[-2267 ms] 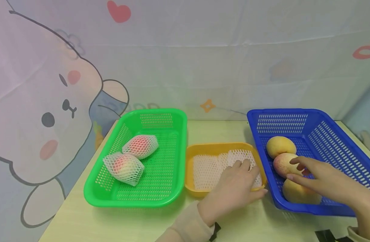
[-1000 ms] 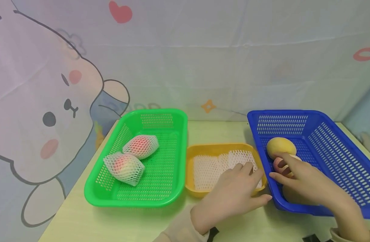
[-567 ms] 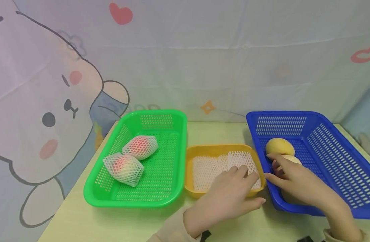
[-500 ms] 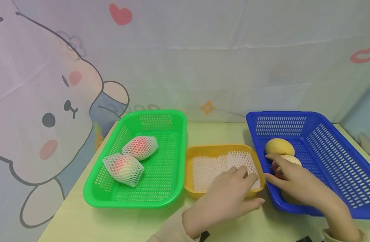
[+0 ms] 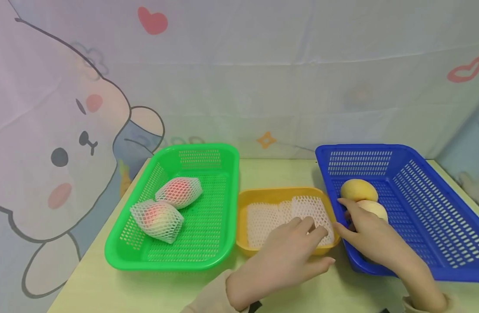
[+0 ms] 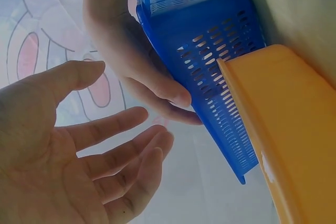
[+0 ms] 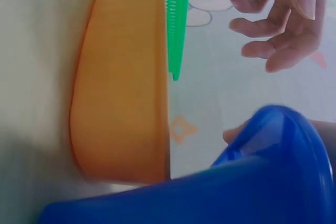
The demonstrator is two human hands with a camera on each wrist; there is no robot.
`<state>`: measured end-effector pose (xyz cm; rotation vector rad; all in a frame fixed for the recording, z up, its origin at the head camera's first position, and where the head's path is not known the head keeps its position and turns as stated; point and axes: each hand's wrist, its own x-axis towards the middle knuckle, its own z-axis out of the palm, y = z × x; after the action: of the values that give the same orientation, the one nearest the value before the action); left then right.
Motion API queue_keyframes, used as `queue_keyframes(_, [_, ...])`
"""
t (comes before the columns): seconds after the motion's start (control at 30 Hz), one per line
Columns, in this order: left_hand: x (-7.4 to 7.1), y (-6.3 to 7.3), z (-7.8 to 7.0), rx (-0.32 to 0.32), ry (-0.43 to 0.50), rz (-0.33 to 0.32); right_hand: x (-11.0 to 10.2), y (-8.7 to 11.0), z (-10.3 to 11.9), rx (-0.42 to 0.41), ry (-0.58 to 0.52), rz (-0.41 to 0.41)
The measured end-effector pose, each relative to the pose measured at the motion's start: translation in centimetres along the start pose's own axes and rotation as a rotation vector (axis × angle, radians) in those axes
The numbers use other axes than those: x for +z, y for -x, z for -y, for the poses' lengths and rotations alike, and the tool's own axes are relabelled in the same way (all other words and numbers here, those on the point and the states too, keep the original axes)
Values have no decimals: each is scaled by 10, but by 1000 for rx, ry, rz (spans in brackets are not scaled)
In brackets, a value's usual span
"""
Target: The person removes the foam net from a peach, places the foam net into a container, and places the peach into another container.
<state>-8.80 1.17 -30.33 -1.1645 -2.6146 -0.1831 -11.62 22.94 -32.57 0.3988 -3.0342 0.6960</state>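
Note:
In the head view my left hand (image 5: 282, 256) hovers low over the near side of a yellow tray (image 5: 245, 195), fingers loosely bent and holding nothing. Beneath them lie white foam fruit nets (image 5: 311, 211). My right hand (image 5: 374, 237) reaches into a blue basket (image 5: 415, 195), over a pinkish-cream fruit (image 5: 374, 209) that it partly covers. Its thumb and index finger are spread apart near the left rim, with no fruit showing between their tips in the left wrist view. A yellow fruit (image 5: 358, 190), mango-like in shape, rests just behind. The lower fruit is hidden under the hand.
On the left stands a green basket (image 5: 231, 182) with two fruits in white foam nets (image 5: 178, 192). The yellow tray sits between both baskets. A printed cloth (image 5: 263, 87) hangs behind the pale table (image 5: 145, 291).
My right hand has moved left and lower over the fruits, its thumb reaching the basket's left rim. My left hand has drawn back slightly toward the tray's near edge.

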Motion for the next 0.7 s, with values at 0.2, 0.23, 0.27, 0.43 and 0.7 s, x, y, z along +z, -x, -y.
queue_keyframes(0.2, [0,5,1,8,-15,-37,4,0,4,24,28,-23])
queue_keyframes(0.23, [1,6,2,9,-19,-47,4,0,4,25,32,-25])
queue_keyframes(0.27, [1,7,2,11,-21,-56,5,0,5,28,34,-26])
queue_keyframes(0.43, [1,11,4,12,-17,-78,8,0,7,48,39,-21])
queue_keyframes(0.7, [-1,19,7,3,-28,-95,12,0,10,95,44,2])
